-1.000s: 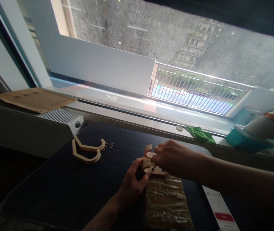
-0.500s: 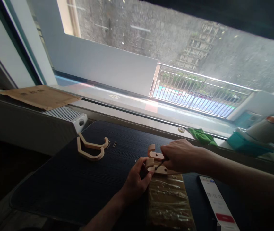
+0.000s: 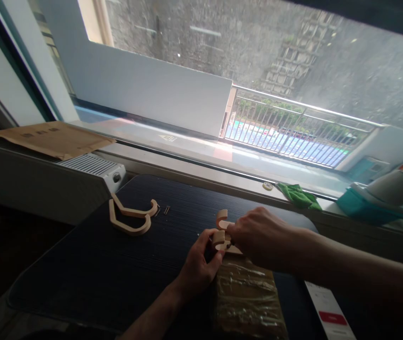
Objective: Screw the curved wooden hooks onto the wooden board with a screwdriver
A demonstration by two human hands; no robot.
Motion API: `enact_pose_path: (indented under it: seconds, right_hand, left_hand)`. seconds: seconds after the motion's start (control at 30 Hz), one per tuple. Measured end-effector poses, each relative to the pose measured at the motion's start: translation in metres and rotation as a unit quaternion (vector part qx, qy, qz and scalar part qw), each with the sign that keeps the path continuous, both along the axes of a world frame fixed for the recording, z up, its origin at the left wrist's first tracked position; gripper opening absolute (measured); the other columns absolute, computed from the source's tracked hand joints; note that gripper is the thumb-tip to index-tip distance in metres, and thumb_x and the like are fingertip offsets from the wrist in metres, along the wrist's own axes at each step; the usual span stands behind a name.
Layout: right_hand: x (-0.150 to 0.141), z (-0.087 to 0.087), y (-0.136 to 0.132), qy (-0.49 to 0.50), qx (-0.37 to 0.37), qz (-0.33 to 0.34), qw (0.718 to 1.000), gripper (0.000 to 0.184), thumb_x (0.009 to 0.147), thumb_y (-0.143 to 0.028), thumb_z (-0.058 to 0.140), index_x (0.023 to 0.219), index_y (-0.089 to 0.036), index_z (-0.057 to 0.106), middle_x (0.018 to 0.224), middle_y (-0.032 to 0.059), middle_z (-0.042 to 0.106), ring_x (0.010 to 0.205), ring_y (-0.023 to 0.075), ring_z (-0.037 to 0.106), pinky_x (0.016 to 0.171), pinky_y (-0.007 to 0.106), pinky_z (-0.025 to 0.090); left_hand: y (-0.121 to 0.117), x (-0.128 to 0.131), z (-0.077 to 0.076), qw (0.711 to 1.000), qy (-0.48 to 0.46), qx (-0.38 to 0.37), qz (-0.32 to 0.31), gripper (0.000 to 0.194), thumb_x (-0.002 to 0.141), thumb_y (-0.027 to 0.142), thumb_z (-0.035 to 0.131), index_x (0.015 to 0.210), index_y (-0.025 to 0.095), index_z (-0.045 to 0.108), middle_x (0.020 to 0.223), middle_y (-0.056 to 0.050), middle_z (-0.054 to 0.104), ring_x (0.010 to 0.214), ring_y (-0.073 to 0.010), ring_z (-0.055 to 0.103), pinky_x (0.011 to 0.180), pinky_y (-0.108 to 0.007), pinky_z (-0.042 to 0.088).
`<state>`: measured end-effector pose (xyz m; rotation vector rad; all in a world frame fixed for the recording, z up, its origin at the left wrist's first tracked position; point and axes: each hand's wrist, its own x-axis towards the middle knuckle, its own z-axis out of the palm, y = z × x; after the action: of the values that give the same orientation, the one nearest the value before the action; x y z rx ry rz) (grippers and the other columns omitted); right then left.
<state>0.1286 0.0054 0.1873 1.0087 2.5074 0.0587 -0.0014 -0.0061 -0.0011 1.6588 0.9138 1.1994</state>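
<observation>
My left hand [image 3: 199, 264] grips the curled end of a pale wooden hook [image 3: 218, 237], thumb and fingers around it. This hook lies on a parcel wrapped in brown tape [image 3: 247, 297]. My right hand [image 3: 258, 236] is closed on a screwdriver [image 3: 229, 244]; its handle is hidden in the fist, and only a bit of thin dark shaft shows at the hook's flat part. Just behind, a second wooden hook [image 3: 222, 218] is partly covered by the right hand. Two bent wooden hooks [image 3: 136, 231] rest on the table's left side, with a few small screws [image 3: 166, 210] beside them.
The dark table [image 3: 81, 269] stands against a window sill. A phone [image 3: 331, 311] lies at the right, partly under my right forearm. On the sill are a tape roll [image 3: 267, 186], a green cloth [image 3: 298, 196] and a teal container [image 3: 360, 208]. A brown envelope [image 3: 53, 139] lies at far left.
My right hand has moved slightly left and down, closer to the hook, and now hides more of the screwdriver shaft. Its forearm covers more of the phone. My left hand keeps its hold.
</observation>
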Motion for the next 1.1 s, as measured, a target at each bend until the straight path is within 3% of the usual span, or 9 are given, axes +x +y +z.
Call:
enact_pose_path:
  seconds: [0.17, 0.27, 0.37, 0.53, 0.63, 0.73, 0.8, 0.97, 1.1]
  right_hand:
    - [0.003, -0.001, 0.01, 0.038, 0.007, -0.132, 0.99, 0.023, 0.083, -0.033, 0.048, 0.077, -0.02, 0.066, 0.071, 0.0055, 0.065, 0.064, 0.0167, 0.058, 0.051, 0.026, 0.032]
    - [0.001, -0.001, 0.011, 0.02, 0.032, -0.152, 0.988, 0.03, 0.085, -0.038, 0.045, 0.076, -0.018, 0.066, 0.071, 0.0064, 0.066, 0.065, 0.0177, 0.059, 0.052, 0.026, 0.033]
    - [-0.004, 0.002, 0.006, 0.0, 0.049, -0.092, 0.995, 0.025, 0.086, -0.035, 0.048, 0.08, -0.018, 0.065, 0.07, 0.0039, 0.065, 0.064, 0.016, 0.059, 0.051, 0.026, 0.031]
    - [-0.004, -0.002, -0.005, -0.06, 0.094, 0.089, 0.99, 0.016, 0.085, -0.011, 0.048, 0.087, -0.018, 0.063, 0.086, 0.0058, 0.065, 0.069, 0.0167, 0.058, 0.049, 0.028, 0.029]
    - [0.002, -0.013, -0.004, -0.098, 0.127, 0.169, 0.972, 0.018, 0.084, -0.008, 0.047, 0.079, -0.015, 0.062, 0.077, 0.0071, 0.063, 0.065, 0.0176, 0.055, 0.048, 0.029, 0.028]
    - [0.005, -0.022, -0.002, -0.092, 0.132, 0.193, 0.968, 0.02, 0.084, -0.006, 0.044, 0.079, -0.013, 0.062, 0.069, 0.0066, 0.061, 0.06, 0.0156, 0.053, 0.047, 0.028, 0.029]
    - [0.004, -0.021, -0.001, -0.092, 0.095, 0.16, 0.978, 0.019, 0.083, -0.007, 0.047, 0.073, -0.014, 0.062, 0.067, 0.0067, 0.061, 0.06, 0.0154, 0.055, 0.047, 0.027, 0.029]
    - [0.003, -0.004, 0.002, -0.083, -0.025, -0.094, 0.992, 0.018, 0.084, -0.021, 0.051, 0.074, -0.017, 0.066, 0.068, 0.0059, 0.067, 0.059, 0.0162, 0.061, 0.048, 0.027, 0.034]
    - [0.005, 0.006, -0.001, -0.039, 0.006, -0.112, 0.993, 0.024, 0.089, -0.024, 0.046, 0.075, -0.022, 0.066, 0.077, 0.0076, 0.07, 0.068, 0.0171, 0.063, 0.054, 0.028, 0.039]
  left_hand:
    - [0.0, 0.001, -0.004, 1.0, -0.004, 0.003, 0.012, 0.03, 0.082, 0.018, 0.055, 0.111, 0.022, 0.047, 0.094, 0.0, 0.057, 0.082, -0.0154, 0.054, 0.078, -0.026, 0.044]
    - [0.0, 0.001, -0.004, 1.0, -0.009, 0.009, 0.01, 0.029, 0.082, 0.018, 0.055, 0.111, 0.022, 0.048, 0.091, 0.0, 0.058, 0.079, -0.0147, 0.054, 0.075, -0.025, 0.045]
    - [0.0, 0.0, -0.003, 1.0, -0.014, 0.013, 0.002, 0.029, 0.083, 0.017, 0.054, 0.111, 0.022, 0.048, 0.091, 0.001, 0.059, 0.079, -0.0146, 0.055, 0.074, -0.025, 0.045]
    - [0.0, -0.001, 0.0, 1.0, -0.011, 0.011, -0.003, 0.029, 0.083, 0.017, 0.054, 0.111, 0.023, 0.048, 0.09, 0.001, 0.059, 0.079, -0.0147, 0.056, 0.073, -0.024, 0.046]
    - [0.0, -0.001, 0.002, 1.0, -0.005, 0.007, 0.0, 0.028, 0.082, 0.017, 0.054, 0.11, 0.022, 0.05, 0.09, 0.0, 0.058, 0.079, -0.0149, 0.055, 0.073, -0.025, 0.046]
    - [0.0, -0.001, 0.003, 1.0, -0.003, 0.002, 0.002, 0.026, 0.082, 0.017, 0.054, 0.107, 0.022, 0.051, 0.09, 0.0, 0.058, 0.08, -0.0154, 0.055, 0.074, -0.025, 0.045]
    - [-0.001, -0.001, 0.003, 1.0, -0.003, -0.003, 0.002, 0.024, 0.083, 0.017, 0.053, 0.107, 0.022, 0.051, 0.089, 0.0, 0.058, 0.08, -0.0153, 0.055, 0.074, -0.025, 0.045]
    - [-0.001, 0.0, 0.001, 1.0, -0.003, -0.013, 0.008, 0.028, 0.082, 0.018, 0.054, 0.109, 0.022, 0.049, 0.092, 0.0, 0.058, 0.082, -0.0155, 0.056, 0.078, -0.026, 0.045]
    - [0.0, 0.0, -0.001, 1.0, -0.002, -0.012, 0.009, 0.03, 0.082, 0.02, 0.054, 0.111, 0.02, 0.048, 0.094, -0.002, 0.059, 0.084, -0.0172, 0.057, 0.078, -0.028, 0.046]
